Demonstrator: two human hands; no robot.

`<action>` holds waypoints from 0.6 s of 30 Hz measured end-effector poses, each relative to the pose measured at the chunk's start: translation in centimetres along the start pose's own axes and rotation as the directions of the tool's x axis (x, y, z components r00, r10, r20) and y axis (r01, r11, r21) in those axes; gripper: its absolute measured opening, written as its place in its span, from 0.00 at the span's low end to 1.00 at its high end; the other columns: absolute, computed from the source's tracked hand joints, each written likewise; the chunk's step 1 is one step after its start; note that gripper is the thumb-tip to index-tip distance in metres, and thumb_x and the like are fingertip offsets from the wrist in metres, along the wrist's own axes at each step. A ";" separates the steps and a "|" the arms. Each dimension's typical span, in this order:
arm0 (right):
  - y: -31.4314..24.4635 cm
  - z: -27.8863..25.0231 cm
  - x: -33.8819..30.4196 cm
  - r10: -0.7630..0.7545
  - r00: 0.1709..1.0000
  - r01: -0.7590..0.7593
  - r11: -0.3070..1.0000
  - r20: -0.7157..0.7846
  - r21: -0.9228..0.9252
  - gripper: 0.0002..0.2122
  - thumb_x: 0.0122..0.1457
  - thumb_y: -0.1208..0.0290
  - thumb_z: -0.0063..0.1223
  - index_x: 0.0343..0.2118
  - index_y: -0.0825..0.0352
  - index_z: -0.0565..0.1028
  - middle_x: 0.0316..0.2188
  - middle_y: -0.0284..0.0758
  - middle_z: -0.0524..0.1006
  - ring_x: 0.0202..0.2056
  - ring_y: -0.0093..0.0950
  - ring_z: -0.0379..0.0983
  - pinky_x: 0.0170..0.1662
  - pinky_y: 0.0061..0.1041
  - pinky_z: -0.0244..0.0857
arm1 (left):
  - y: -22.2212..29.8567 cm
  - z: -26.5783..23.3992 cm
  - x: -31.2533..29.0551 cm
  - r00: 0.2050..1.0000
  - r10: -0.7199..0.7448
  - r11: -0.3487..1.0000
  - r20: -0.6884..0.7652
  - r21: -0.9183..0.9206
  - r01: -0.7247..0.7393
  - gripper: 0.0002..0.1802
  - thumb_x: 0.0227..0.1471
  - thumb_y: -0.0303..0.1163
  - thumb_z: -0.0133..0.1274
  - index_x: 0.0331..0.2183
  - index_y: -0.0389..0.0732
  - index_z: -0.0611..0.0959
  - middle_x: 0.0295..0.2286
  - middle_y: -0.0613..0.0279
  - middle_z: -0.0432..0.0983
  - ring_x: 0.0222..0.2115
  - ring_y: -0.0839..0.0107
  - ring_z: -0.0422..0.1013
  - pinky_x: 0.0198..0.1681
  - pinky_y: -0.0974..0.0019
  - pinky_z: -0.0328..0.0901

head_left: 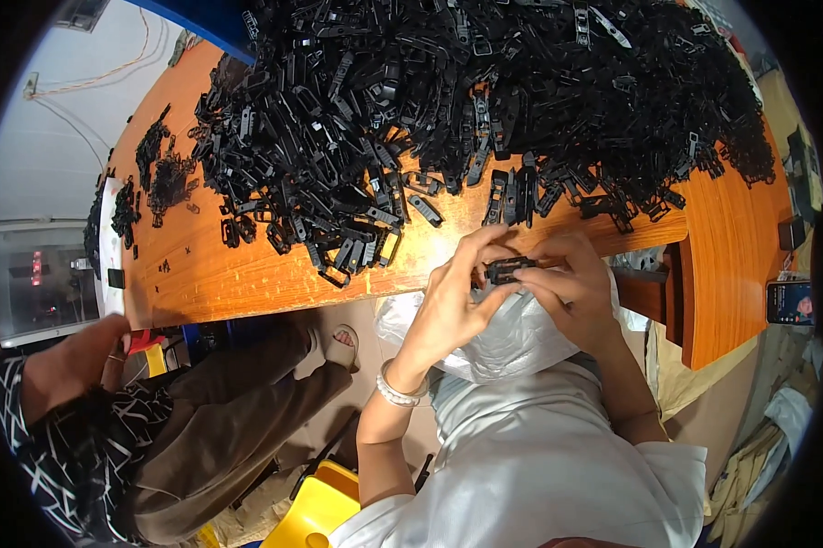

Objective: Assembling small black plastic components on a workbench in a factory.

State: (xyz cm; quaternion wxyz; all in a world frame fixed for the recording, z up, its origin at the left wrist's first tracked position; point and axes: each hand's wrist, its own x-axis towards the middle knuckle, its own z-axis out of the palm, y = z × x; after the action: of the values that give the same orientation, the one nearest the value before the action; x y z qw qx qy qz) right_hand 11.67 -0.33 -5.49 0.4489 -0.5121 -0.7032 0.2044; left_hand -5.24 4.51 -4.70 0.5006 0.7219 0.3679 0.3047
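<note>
A wooden table (220,285) bears a heap of black parts (521,82). At its near edge the left hand (460,294) and right hand (573,279) curl, half closed. The phone (789,302) shows marks too small to read. Fingertips pinch one small black piece (510,269) between both hands.

Small black oblong part (509,270), just off centre toward 3 o'clock: hard plastic, low sheen. Heaped black slotted parts (338,119), 11 to 2 o'clock: plastic, matt to satin, scattered glints. Orange-brown grained worktop (211,283), 9 to 10 o'clock: wood-look, smooth, glossy, bright glare nearer centre. Translucent whitish bag (521,338), 4 o'clock: thin plastic film, crinkled, shiny. White short-sleeved shirt (539,457), 5 o'clock: soft cloth, matt, creased. Yellow moulded stool (329,507), 7 o'clock: smooth plastic.
</note>
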 end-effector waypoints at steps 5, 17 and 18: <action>0.3 0.5 0.3 -0.040 0.999 0.040 0.999 -0.002 0.014 0.07 0.41 0.78 0.55 0.27 0.68 0.76 0.34 0.38 0.70 0.35 0.33 0.66 0.34 0.24 0.62 | -0.1 0.0 0.0 1.000 -0.012 1.000 -0.001 -0.014 0.012 0.31 0.39 0.19 0.56 0.47 0.37 0.63 0.33 0.56 0.74 0.32 0.66 0.72 0.33 0.72 0.65; 1.5 0.9 -2.4 0.485 0.866 -0.376 0.793 -0.122 0.480 0.07 0.48 0.79 0.50 0.29 0.77 0.72 0.33 0.34 0.69 0.32 0.20 0.65 0.34 0.15 0.58 | -2.8 0.8 4.9 0.951 0.074 0.945 -0.301 0.326 0.030 0.06 0.44 0.24 0.52 0.24 0.30 0.79 0.21 0.55 0.71 0.18 0.66 0.69 0.23 0.68 0.62; 1.4 1.1 -2.4 0.483 0.867 -0.374 0.793 -0.121 0.481 0.07 0.48 0.79 0.50 0.29 0.77 0.72 0.33 0.34 0.69 0.32 0.20 0.65 0.34 0.15 0.58 | -2.9 1.1 5.5 0.951 0.079 0.885 -0.299 0.460 0.072 0.06 0.43 0.24 0.52 0.25 0.29 0.78 0.21 0.51 0.71 0.19 0.61 0.69 0.24 0.66 0.63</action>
State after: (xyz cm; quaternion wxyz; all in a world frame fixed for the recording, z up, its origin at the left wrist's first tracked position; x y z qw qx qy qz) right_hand 11.67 -1.75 -8.17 0.5751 -0.5641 -0.4436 0.3927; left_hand -2.05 9.21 -7.45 0.2484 0.7646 0.5027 0.3178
